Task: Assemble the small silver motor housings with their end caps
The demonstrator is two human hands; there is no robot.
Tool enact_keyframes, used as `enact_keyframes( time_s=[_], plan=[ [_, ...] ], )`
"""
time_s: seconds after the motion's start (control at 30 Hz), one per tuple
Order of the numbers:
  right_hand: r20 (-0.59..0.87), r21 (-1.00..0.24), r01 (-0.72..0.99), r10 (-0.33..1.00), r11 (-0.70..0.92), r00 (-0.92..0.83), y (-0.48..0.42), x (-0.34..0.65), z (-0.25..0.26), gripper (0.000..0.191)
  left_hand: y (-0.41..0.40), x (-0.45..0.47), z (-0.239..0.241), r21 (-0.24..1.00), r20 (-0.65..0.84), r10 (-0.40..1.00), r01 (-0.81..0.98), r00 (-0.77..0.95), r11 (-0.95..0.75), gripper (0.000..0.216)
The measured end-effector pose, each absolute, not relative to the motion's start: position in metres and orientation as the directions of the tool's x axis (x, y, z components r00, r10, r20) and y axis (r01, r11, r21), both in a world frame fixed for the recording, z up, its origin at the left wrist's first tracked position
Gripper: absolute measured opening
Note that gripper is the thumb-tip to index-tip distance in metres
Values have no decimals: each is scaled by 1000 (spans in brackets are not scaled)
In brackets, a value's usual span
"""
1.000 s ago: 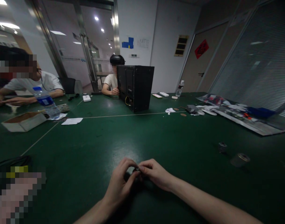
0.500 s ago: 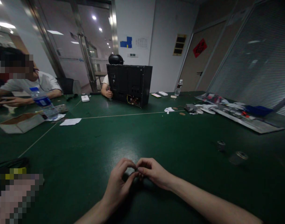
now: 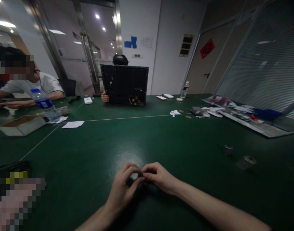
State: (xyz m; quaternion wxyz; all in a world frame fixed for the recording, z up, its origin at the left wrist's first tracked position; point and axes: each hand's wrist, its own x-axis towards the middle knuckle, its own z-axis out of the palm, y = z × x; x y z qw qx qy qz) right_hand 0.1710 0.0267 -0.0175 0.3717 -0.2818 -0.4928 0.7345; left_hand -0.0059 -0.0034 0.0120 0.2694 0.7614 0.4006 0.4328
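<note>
My left hand and my right hand meet above the green table, low in the middle of the view. The left thumb and fingers curve into a pinch. The right thumb and fingertips close against the left fingertips. A small dark thing shows between them, mostly covered by the fingers, and I cannot make out its kind. To the right of my hands, a small metal cylinder and a larger metal cylinder rest on the table.
Across the table a person's hand holds a black box-shaped case with loose wires. Another person sits at the left, behind a water bottle and an open box. At the right lies a cluttered board.
The black case across the table has turned to face me more squarely and shifted left; the co-worker's hand on it moved left too. My hands have barely moved.
</note>
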Motion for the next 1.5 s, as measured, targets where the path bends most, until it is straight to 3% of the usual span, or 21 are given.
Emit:
enact_keyframes(
  time_s=[0.67, 1.1, 1.5],
  plan=[
    [-42, -940, -248, 800, -235, -599, 25, 172, -14, 21, -2, -8, 7, 724, 479, 819, 385, 317, -572, 4],
    [-86, -910, -278, 793, -309, -603, 27, 172, -16, 31, -7, -4, 18, 739, 444, 835, 394, 326, -546, 9],
    [-52, -930, -270, 815, -251, -577, 26, 172, -16, 28, -6, -4, 16, 729, 443, 838, 417, 317, -543, 11]
  ],
)
